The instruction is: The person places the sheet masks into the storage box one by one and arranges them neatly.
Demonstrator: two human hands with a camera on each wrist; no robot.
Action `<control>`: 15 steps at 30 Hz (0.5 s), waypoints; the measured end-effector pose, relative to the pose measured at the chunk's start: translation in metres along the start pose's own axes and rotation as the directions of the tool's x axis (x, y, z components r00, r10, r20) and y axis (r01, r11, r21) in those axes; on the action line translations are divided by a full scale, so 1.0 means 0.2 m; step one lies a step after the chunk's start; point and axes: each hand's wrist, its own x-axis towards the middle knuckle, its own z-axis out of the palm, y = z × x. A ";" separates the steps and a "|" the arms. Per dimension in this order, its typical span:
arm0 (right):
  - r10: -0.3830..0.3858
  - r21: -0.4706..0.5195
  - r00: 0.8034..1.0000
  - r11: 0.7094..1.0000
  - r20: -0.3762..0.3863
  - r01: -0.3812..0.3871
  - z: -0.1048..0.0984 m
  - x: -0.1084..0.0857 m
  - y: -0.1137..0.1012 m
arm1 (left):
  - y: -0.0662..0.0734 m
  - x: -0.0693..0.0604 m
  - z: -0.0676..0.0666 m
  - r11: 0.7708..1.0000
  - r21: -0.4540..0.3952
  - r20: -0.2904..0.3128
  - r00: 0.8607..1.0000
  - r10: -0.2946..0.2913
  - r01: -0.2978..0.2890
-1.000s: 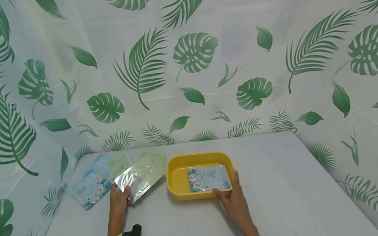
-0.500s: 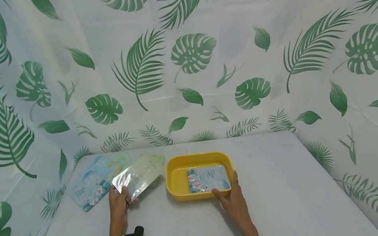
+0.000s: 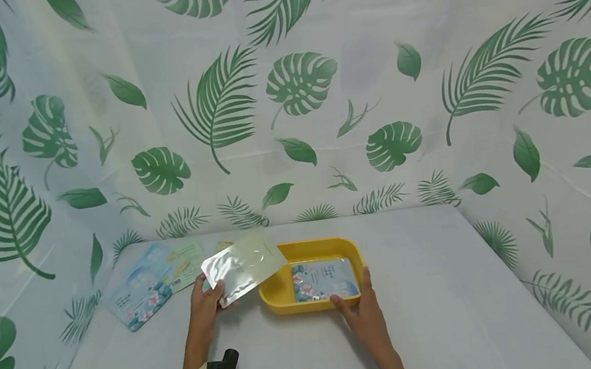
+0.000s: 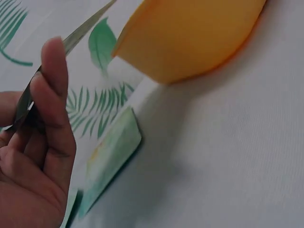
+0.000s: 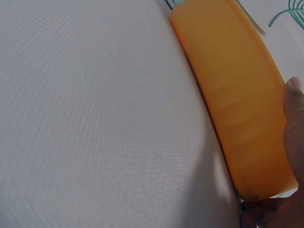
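My left hand [image 3: 206, 307] pinches a flat silver foil sachet [image 3: 242, 271] by its near left corner, thumb on top. The sachet is tilted, and its far right end overlaps the left rim of a yellow plastic tray [image 3: 279, 308]. In the left wrist view the sachet [image 4: 85, 29] appears nearly edge-on between thumb and fingers. Inside the tray lies a blue sachet with a flower print [image 3: 324, 279]. My right hand [image 3: 363, 313] holds the tray's near right corner, thumb at the front rim and fingers along the right side.
At the left of the white table [image 3: 436, 297] lie a blue floral sachet [image 3: 142, 288] and a green sachet [image 3: 186, 263], partly overlapping. Another green sachet [image 4: 116, 154] shows below the left hand in the left wrist view. A leaf-printed cloth [image 3: 326, 161] stands behind and at both sides.
My left hand has carried the silver sachet rightward, from beside the tray to over its left rim, uncovering more of the green sachet. The right hand and tray stay nearly in place.
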 end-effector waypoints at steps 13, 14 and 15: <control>-0.016 -0.013 1.000 1.000 -0.005 0.016 0.01 0.01 0.01 | 0.03 -0.03 0.13 0.997 0.078 0.137 0.990 -0.017 0.006; -0.019 -0.013 1.000 1.000 -0.008 0.019 0.01 0.01 0.02 | 0.04 -0.03 0.14 0.996 0.087 0.141 0.990 -0.019 0.006; -0.022 -0.007 1.000 1.000 -0.011 0.022 0.01 0.01 0.02 | 0.04 -0.03 0.14 0.995 0.098 0.143 0.990 -0.023 0.009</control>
